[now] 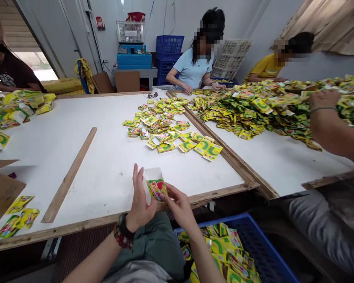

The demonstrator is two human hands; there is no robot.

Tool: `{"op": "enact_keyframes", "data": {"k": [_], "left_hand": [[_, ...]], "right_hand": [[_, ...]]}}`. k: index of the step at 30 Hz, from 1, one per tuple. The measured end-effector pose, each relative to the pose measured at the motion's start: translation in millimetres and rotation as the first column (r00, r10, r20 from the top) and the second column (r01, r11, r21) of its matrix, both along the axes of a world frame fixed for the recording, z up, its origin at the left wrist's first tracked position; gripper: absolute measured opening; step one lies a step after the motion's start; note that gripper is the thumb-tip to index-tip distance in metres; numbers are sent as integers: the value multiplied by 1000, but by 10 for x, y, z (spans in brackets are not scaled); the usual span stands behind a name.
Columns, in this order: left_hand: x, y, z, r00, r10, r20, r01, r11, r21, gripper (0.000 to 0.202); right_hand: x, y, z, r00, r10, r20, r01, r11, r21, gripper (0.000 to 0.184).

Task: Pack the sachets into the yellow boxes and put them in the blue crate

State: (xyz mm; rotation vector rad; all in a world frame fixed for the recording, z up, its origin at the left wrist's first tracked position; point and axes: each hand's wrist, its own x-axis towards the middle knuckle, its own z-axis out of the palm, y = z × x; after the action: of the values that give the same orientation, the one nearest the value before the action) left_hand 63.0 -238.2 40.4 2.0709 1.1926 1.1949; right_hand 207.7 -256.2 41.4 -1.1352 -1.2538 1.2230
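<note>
Printed yellow packet (156, 188) held between left hand (140, 196) and right hand (179, 208), close together.

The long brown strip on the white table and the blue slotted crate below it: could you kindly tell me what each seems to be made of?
The long brown strip looks like bare, unpainted wood: matte, with a plain sawn look. The blue slotted crate looks like moulded plastic, going by its even colour and regular lattice wall.

Got my bare left hand (140, 196) up with fingers pointing skyward, right hand (179, 208) pinching in from 3 o'clock, and chunky dark beads (123, 237) on my left wrist (126, 228).
</note>
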Motion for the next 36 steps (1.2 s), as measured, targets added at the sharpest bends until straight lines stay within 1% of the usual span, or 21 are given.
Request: {"op": "enact_keyframes", "data": {"k": [1, 3, 5, 6, 8, 10, 12, 14, 15, 16, 18, 20, 22, 24, 26, 28, 30, 32, 33, 35, 36], "left_hand": [[33, -57, -48, 995, 43, 87, -35, 995, -90, 77], [116, -130, -138, 985, 90, 148, -53, 970, -237, 78], [196, -160, -221, 979, 155, 136, -109, 949, -295, 75], [227, -166, -262, 974, 192, 123, -148, 944, -296, 73], [261, -170, -352, 969, 231, 87, -204, 947, -249, 69], [264, -178, -447, 975, 216, 43, -208, 968, -142, 63], [249, -188, -520, 988, 155, 14, -155, 988, 4, 55], [229, -193, -537, 998, 57, 8, -57, 991, 118, 50], [221, -191, -519, 1000, 18, 13, -19, 991, 134, 50], [215, -186, -487, 1000, -3, 19, 1, 993, 115, 52], [210, -171, -397, 1000, -8, 12, 8, 1000, -24, 60], [214, -155, -314, 999, -22, -38, 14, 981, -195, 60], [223, -144, -266, 995, -49, -89, 22, 958, -285, 50], [234, -139, -253, 994, -43, -104, 12, 959, -282, 42], [243, -132, -254, 996, -22, -91, -3, 965, -264, 42], [252, -122, -258, 997, -20, -76, -1, 963, -271, 43], [266, -112, -270, 997, -11, -78, -12, 958, -287, 42], [282, -113, -288, 995, 12, -98, -41, 953, -301, 37], [286, -118, -295, 993, 28, -111, -61, 951, -304, 33], [276, -131, -286, 990, 53, -129, -91, 948, -305, 24], [257, -129, -264, 991, 39, -132, -78, 948, -307, 22]], "right_hand": [[-49, -34, -16, 998, -1, -57, 1, 1000, 3, 36], [-115, -122, -77, 994, 5, -108, -5, 1000, -3, 33], [-127, -209, -157, 988, -6, -157, -2, 999, -52, 33], [-119, -242, -197, 979, -42, -197, 25, 996, -88, 32], [-95, -273, -254, 952, -127, -279, 82, 983, -166, 29], [-94, -255, -268, 934, -181, -309, 109, 966, -235, 33], [-120, -204, -236, 933, -207, -295, 117, 948, -296, 37], [-151, -153, -169, 934, -239, -266, 145, 933, -329, 34], [-160, -136, -129, 939, -234, -251, 147, 935, -321, 33], [-162, -128, -88, 949, -213, -232, 141, 946, -293, 33], [-147, -134, -17, 980, -130, -152, 102, 978, -180, 35], [-120, -160, 20, 997, -73, -18, 72, 997, -38, 35], [-98, -181, 16, 989, -111, 101, 106, 993, 53, 32], [-81, -178, -11, 972, -173, 160, 165, 984, 65, 30], [-62, -151, -26, 965, -195, 175, 194, 981, 25, 32], [-39, -114, -9, 972, -171, 164, 176, 984, -18, 33], [-25, -88, 27, 977, -117, 176, 124, 992, -31, 33], [-36, -83, 51, 965, -48, 259, 46, 999, 13, 36], [-51, -88, 51, 947, -31, 320, 13, 998, 59, 39], [-80, -112, 26, 904, -52, 425, -27, 984, 177, 43], [-81, -132, 8, 887, -80, 455, -30, 973, 229, 43]]}}
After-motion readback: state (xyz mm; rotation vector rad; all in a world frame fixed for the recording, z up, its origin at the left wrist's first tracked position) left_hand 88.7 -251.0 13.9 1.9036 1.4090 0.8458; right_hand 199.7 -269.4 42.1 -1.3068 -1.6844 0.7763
